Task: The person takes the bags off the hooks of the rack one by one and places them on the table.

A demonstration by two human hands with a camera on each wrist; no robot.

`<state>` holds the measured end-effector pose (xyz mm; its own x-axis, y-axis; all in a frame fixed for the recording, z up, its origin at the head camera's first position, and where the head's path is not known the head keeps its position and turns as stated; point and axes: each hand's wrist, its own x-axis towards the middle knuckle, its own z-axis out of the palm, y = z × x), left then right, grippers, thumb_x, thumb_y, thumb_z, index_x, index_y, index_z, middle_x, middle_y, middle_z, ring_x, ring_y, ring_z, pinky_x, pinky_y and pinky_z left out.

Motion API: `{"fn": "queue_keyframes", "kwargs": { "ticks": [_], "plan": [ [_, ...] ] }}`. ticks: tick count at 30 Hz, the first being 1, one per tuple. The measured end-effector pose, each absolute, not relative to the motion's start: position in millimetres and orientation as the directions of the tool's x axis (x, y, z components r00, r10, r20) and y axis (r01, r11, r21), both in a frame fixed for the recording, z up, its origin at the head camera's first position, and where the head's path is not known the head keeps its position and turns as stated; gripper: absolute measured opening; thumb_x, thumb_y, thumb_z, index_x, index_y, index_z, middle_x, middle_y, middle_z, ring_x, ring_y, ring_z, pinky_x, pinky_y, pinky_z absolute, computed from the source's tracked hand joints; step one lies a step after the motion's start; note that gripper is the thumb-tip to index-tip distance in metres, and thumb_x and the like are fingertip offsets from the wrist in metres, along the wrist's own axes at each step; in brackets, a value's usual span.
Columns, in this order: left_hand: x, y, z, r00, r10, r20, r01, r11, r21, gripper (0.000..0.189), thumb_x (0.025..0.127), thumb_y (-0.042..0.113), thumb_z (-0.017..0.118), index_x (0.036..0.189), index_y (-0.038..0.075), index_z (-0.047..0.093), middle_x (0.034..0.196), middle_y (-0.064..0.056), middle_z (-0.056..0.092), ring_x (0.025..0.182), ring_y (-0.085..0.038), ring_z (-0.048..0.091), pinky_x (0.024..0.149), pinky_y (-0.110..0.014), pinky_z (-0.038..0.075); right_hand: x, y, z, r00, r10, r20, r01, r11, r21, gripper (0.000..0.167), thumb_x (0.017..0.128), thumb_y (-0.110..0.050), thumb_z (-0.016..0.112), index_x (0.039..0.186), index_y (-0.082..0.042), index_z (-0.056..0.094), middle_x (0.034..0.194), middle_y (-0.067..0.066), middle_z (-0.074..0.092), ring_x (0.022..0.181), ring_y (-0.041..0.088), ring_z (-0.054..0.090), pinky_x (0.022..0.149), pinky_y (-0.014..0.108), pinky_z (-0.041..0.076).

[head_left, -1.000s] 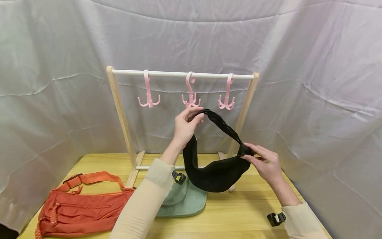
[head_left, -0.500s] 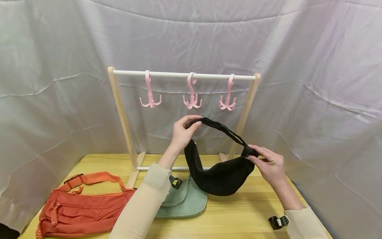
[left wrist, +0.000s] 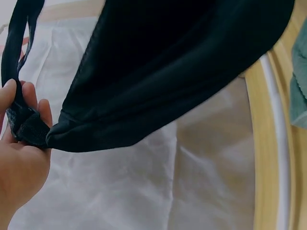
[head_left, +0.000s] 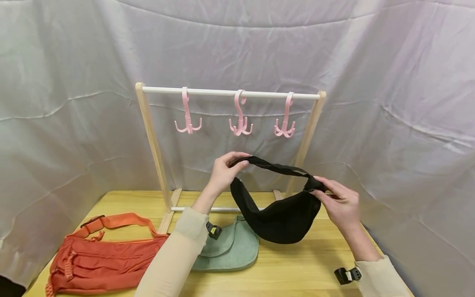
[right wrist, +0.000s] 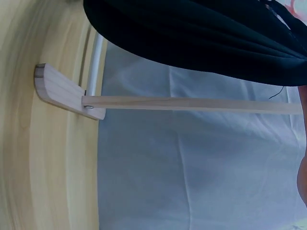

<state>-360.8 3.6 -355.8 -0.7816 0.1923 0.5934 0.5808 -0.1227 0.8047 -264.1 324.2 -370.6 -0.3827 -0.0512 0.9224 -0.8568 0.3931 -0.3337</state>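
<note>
A soft black shoulder bag (head_left: 283, 220) hangs between both hands in the head view, its body sagging over the table. At the strap's left end, my left hand (head_left: 222, 173) pinches the black fabric between thumb and fingers. My right hand (head_left: 341, 202) grips the gathered end where strap and body meet. In the left wrist view, the strap (left wrist: 14, 52) passes between the left thumb and fingers. Only a sliver of the right hand (right wrist: 302, 158) enters the right wrist view, beside the bag (right wrist: 206, 43); its fingers are out of sight there.
Behind the bag stands a wooden rack with a white rail (head_left: 215, 92) bearing pink hooks (head_left: 241, 119). A red-orange waist bag (head_left: 107, 264) lies at the table's left. A green corduroy item (head_left: 237, 251) lies partly under the left forearm. Grey cloth (head_left: 415, 123) encloses the table.
Both hands hold the bag throughout. The left hand has come down from near the middle hook, and the right hand has shifted slightly right, so the strap now runs flatter.
</note>
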Motion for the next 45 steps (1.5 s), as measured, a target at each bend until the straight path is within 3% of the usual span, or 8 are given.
{"fn": "queue_keyframes", "kwargs": {
  "ticks": [16,23,27,32,39,45],
  "plan": [
    [-357.5,-8.3,-386.3,-0.8,0.314,0.511,0.53,-0.028,0.848,0.023,0.095,0.008,0.076,0.118,0.003,0.076,0.11,-0.009,0.077,0.094,-0.012,0.069,0.082,-0.023,0.054,-259.8,319.9,-360.8,-0.371,-0.065,0.926,-0.856,0.41,-0.315,0.045,0.063,0.034,0.078,0.104,0.015,0.076,0.104,0.002,0.079,0.093,0.0,0.073,0.07,0.01,0.056],
    [-355.5,-12.1,-395.5,-0.795,0.378,0.475,0.52,0.021,0.854,0.026,0.095,0.01,0.077,0.12,0.005,0.075,0.11,-0.012,0.076,0.09,-0.018,0.067,0.075,-0.023,0.051,-260.0,318.8,-359.9,-0.366,-0.066,0.928,-0.863,0.397,-0.312,0.042,0.065,0.032,0.079,0.104,0.015,0.075,0.103,0.003,0.079,0.093,0.001,0.073,0.07,0.01,0.056],
    [-355.0,-15.1,-401.7,-0.802,0.402,0.441,0.502,0.055,0.863,0.029,0.094,0.01,0.078,0.122,0.005,0.075,0.107,-0.014,0.076,0.082,-0.015,0.066,0.072,-0.023,0.053,-258.8,318.8,-359.8,-0.37,-0.057,0.927,-0.86,0.4,-0.319,0.043,0.064,0.032,0.079,0.104,0.015,0.075,0.103,0.003,0.079,0.092,0.001,0.073,0.07,0.01,0.056],
    [-353.7,-20.3,-408.8,-0.8,0.421,0.427,0.492,0.054,0.869,0.03,0.094,0.004,0.077,0.123,0.002,0.074,0.104,-0.015,0.077,0.084,-0.012,0.07,0.075,-0.024,0.056,-258.6,320.0,-361.7,-0.374,-0.039,0.927,-0.86,0.39,-0.331,0.042,0.065,0.032,0.079,0.103,0.016,0.075,0.103,0.002,0.079,0.092,0.001,0.073,0.07,0.01,0.056],
    [-351.5,-32.0,-417.3,-0.808,0.425,0.408,0.489,0.095,0.867,0.04,0.093,0.008,0.079,0.133,0.008,0.07,0.113,-0.014,0.076,0.104,-0.025,0.072,0.089,-0.031,0.057,-257.8,321.0,-364.6,-0.385,-0.009,0.923,-0.864,0.355,-0.357,0.04,0.066,0.033,0.077,0.104,0.019,0.073,0.106,0.002,0.079,0.094,0.004,0.074,0.072,0.012,0.057],
    [-350.9,-37.6,-424.7,-0.816,0.387,0.431,0.494,0.076,0.866,0.046,0.092,0.007,0.08,0.136,0.008,0.068,0.13,-0.013,0.071,0.122,-0.031,0.066,0.104,-0.04,0.053,-255.5,318.8,-367.7,-0.447,0.09,0.89,-0.869,0.192,-0.456,0.04,0.069,0.039,0.069,0.106,0.025,0.068,0.107,0.005,0.079,0.094,0.009,0.076,0.077,0.017,0.059]
  ]
}}
